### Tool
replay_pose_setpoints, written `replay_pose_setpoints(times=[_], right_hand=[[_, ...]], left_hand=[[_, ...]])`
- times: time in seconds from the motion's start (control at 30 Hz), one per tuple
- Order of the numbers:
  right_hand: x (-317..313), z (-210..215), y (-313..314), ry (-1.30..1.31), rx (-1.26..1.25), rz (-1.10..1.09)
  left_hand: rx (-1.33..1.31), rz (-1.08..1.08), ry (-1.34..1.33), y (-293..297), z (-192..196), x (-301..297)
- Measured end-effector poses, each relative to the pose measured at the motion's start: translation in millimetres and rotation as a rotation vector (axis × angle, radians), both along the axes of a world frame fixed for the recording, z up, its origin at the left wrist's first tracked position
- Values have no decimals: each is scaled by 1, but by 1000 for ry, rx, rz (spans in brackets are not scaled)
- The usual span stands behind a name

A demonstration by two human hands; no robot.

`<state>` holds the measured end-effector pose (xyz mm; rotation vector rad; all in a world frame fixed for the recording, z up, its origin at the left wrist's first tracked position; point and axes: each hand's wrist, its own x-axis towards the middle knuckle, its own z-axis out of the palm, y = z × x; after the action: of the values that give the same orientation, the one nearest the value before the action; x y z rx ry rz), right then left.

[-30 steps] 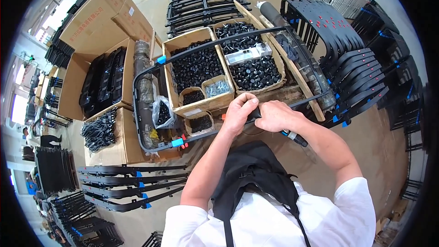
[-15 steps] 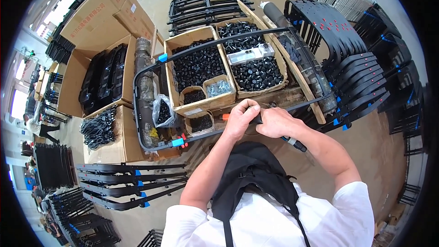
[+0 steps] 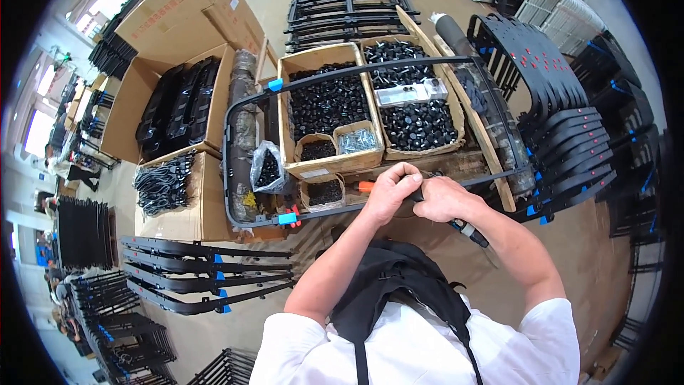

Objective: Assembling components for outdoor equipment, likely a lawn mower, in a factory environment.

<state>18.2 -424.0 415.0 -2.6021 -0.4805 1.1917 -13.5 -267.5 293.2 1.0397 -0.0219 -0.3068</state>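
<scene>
Fingers curled in a pinch, my left hand (image 3: 390, 194) is closed at the near bar of a black tubular frame (image 3: 333, 214). My right hand (image 3: 447, 199) is closed beside it, knuckles up. A dark piece (image 3: 415, 196) shows between the hands; what each grips is mostly hidden. Below the right wrist sticks out the end of a black tool (image 3: 470, 233) with a pale band. An orange-tipped thing (image 3: 365, 186) pokes out left of my left hand. Blue tape (image 3: 287, 219) and red clips (image 3: 296, 211) sit on the frame's near left corner.
Under the frame stand a carton of black knobs (image 3: 328, 103), a tub of silver screws (image 3: 357, 141) and another carton of black-headed bolts (image 3: 420, 128). A wooden strip (image 3: 484, 142) slants at the right. Curved black bars (image 3: 206, 274) stick out at the left; black frames (image 3: 566, 135) are stacked right.
The whole view has shifted, so the bench and boxes appear farther right and slightly lower. Both hands stay closed together at the near bar.
</scene>
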Motion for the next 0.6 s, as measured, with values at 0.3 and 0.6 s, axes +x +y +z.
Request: replay_pose_setpoints(times=[0.3, 0.6], right_hand=[[0, 3, -3, -37, -10, -2], [5, 54, 5, -11, 3, 80]], left_hand=[[19, 6, -19, -3, 8, 1], [163, 165, -132, 3, 51, -4]])
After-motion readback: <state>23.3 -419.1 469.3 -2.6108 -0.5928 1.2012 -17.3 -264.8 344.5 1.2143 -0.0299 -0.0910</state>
